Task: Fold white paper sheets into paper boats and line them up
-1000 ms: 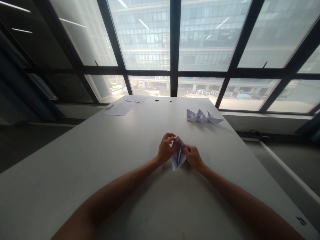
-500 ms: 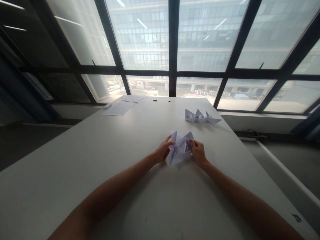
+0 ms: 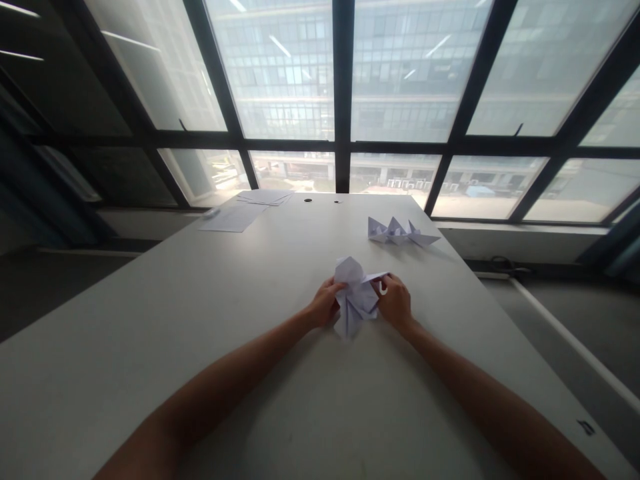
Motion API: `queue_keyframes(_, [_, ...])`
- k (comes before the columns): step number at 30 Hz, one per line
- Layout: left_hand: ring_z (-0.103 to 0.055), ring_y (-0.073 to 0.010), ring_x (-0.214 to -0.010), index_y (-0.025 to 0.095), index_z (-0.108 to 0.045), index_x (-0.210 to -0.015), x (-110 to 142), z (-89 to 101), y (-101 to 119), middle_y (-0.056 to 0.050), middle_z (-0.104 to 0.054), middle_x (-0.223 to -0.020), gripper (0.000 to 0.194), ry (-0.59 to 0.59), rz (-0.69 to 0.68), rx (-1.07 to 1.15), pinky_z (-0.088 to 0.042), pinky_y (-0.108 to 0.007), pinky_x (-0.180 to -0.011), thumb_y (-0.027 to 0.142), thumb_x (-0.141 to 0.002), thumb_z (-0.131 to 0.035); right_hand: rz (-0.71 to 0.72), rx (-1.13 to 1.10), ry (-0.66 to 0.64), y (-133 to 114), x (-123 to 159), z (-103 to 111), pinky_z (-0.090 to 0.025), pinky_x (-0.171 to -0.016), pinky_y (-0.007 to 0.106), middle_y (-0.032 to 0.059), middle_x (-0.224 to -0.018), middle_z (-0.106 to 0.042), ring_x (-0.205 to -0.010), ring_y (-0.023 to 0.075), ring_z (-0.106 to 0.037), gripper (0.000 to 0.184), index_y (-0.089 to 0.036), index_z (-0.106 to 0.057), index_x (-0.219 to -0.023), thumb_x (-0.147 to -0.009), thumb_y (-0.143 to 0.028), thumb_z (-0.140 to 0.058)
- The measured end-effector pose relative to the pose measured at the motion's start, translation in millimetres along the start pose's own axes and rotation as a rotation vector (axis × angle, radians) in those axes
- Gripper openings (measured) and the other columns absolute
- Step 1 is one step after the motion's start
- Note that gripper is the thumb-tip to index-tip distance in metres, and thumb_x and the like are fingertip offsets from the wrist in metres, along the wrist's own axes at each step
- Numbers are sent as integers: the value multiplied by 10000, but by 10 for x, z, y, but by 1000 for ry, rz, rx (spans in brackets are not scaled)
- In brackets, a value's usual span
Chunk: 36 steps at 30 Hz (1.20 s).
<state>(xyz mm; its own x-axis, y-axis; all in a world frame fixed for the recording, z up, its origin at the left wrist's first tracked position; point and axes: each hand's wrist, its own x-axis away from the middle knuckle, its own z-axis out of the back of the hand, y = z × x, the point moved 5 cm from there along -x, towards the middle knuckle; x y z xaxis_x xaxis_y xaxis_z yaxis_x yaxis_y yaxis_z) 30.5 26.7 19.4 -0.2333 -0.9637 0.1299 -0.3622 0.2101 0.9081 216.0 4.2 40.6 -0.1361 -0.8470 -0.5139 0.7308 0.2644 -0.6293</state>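
Between my hands is a partly folded sheet of white paper, with creases and several flaps standing up. My left hand grips its left edge, thumb on top. On the other side, my right hand pinches a flap at the upper right, the fingers curled. The paper is held just above the table or touching it; I cannot tell which. Farther off to the right stand several folded white paper boats in a row, close together.
Flat white sheets of paper lie at the far left of the white table. A small dark object is near the right edge. Large windows rise beyond the far end.
The paper has been turned and its flaps have shifted: a rounded flap now stands at the top, and a thin one points right into my right hand's pinch. The boats stay put.
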Motion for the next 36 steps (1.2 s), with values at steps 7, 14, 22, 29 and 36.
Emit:
queue_keyframes(7, [-663,-190,-668,136,-632,-1006,77,-32,-4,-66,-698,-814,257,-55,149,24,-546,-294,-615,161,-751,-628,-95,-598,-272,67,-34,-247,-409,-515,243,11,-596,-587,-565,148,-479,238,-163,-614,-634,-721,-374,-546])
queue_keyframes(14, [-667,-192,-665,143,-624,-1014,71,1,2,-67,-701,-836,251,-71,177,27,-549,-304,-611,150,-763,-618,102,-463,-298,-3,39,-116,-393,-499,233,-7,-551,-562,-535,145,-501,146,-134,-624,-571,-625,-270,-613])
queue_keyframes(22, [-677,-196,-705,134,-644,-1010,49,34,-7,-83,-710,-864,258,-59,118,17,-552,-302,-653,164,-754,-659,-44,-369,-184,-86,78,-48,-397,-501,218,-11,-549,-558,-577,170,-557,188,-126,-643,-606,-692,-242,-523])
queue_keyframes(29, [-676,-199,-794,149,-634,-1101,-47,78,28,-90,-709,-985,332,-57,-31,18,-551,-314,-726,246,-787,-682,-445,-617,109,249,-11,-36,-437,-491,228,-9,-633,-568,-546,134,-525,242,-162,-599,-742,-736,-393,-525])
queue_keyframes(36, [-615,-232,-1029,165,-613,-1192,-116,158,275,-101,-681,-1120,345,32,-508,-543,-481,-369,-928,339,-899,-560,-500,-522,249,656,-170,69,-358,-484,227,-20,-607,-526,-535,122,-439,293,-159,-604,-753,-723,-439,-522])
